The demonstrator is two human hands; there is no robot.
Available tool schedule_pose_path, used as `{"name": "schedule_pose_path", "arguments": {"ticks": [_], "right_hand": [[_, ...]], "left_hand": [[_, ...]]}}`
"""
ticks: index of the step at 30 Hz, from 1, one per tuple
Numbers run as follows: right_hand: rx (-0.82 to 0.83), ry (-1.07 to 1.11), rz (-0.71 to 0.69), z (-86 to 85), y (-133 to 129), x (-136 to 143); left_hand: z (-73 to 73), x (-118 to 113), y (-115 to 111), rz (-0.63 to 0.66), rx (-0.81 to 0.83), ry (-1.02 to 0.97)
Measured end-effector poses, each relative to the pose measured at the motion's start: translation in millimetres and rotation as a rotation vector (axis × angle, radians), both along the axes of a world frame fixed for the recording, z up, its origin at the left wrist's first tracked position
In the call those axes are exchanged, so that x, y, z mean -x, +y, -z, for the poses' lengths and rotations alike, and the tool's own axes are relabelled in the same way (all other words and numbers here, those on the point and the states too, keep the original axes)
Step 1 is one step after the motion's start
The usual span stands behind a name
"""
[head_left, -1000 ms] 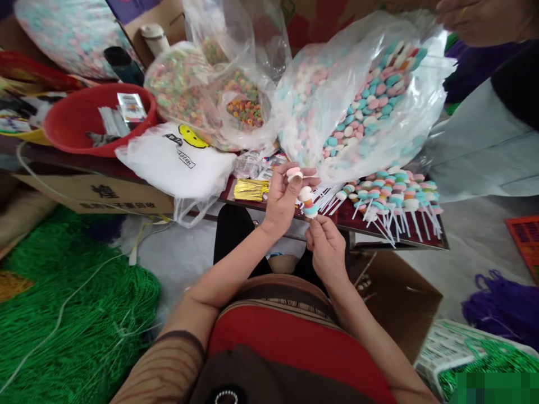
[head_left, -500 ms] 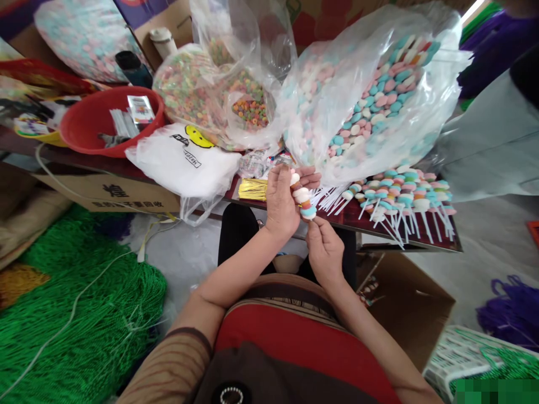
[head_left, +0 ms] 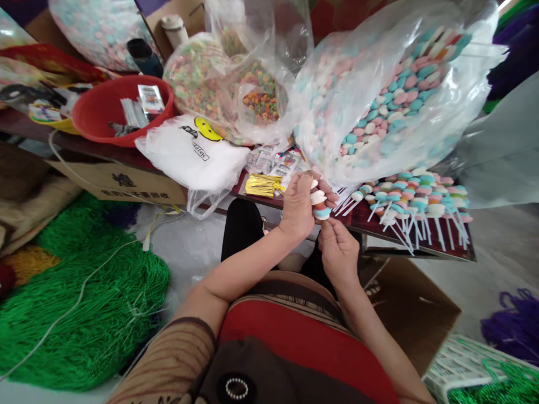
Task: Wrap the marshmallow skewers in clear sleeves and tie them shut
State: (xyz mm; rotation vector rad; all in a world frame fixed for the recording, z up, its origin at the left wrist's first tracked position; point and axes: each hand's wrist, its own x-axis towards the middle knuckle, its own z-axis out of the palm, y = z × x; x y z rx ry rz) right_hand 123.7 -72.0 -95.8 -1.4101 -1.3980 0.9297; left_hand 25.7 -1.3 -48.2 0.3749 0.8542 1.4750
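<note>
A short skewer of candy pieces (head_left: 320, 209), white, orange and blue, is held between my two hands above the table's front edge. My left hand (head_left: 300, 203) is wrapped round its upper part, with some fingers behind it. Below the lowest piece, my right hand (head_left: 337, 241) pinches the bottom end; the stick is hidden by the fingers. To the right lies a pile of finished-looking candy skewers (head_left: 421, 196) with white sticks pointing outward. Gold twist ties (head_left: 263, 185) lie left of my left hand.
Behind my hands stand a large clear bag of pink, blue and white candies (head_left: 379, 120) and a bag of ring candies (head_left: 202, 84). A red basin (head_left: 99, 132) and white plastic bag (head_left: 197, 163) sit left. An open carton (head_left: 416, 308) is below the table.
The whole view has shifted, so hands and table appear further right. The left fingers have closed in more around the upper part of the skewer, and more of the gold ties shows.
</note>
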Motion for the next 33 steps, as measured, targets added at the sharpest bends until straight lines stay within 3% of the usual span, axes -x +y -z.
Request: {"name": "schedule_pose_path", "arguments": {"ticks": [5, 9, 11, 14, 17, 19, 23, 28, 30, 33], "right_hand": [[0.050, -0.129, -0.097, 1.6, 14.2, -6.2], [0.192, 0.125, -0.133, -1.3, 22.6, -11.3], [0.212, 0.310, -0.061, -4.3, 24.0, -12.2], [0.198, 0.478, 0.022, -10.1, 24.4, -10.3], [0.194, 0.540, 0.040, -14.5, 24.3, -7.1], [0.194, 0.547, 0.046, -15.8, 24.3, -6.5], [0.179, 0.565, 0.059, -15.3, 25.1, -9.2], [0.216, 0.612, 0.057, -12.0, 25.7, -8.8], [0.228, 0.614, 0.061, -11.5, 24.9, -6.6], [0.227, 0.610, 0.067, -12.7, 22.8, -4.4]], "left_hand": [[18.8, -2.0, 4.8, 0.048, 0.030, 0.020], [29.6, 23.4, 8.2, 0.167, -0.137, 0.185], [34.9, 48.7, 13.8, 0.100, -0.205, 0.429], [45.5, 91.7, 26.4, -0.035, -0.236, 0.962], [57.7, 122.1, 36.8, 0.011, -0.189, 1.499], [65.0, 130.7, 40.5, 0.059, -0.144, 1.729], [73.7, 127.7, 46.4, 0.092, -0.174, 1.858], [73.3, 105.2, 68.1, 0.115, -0.272, 1.905], [71.5, 93.3, 83.3, 0.144, -0.233, 1.934], [68.5, 78.1, 108.2, 0.243, -0.048, 1.974]]}}
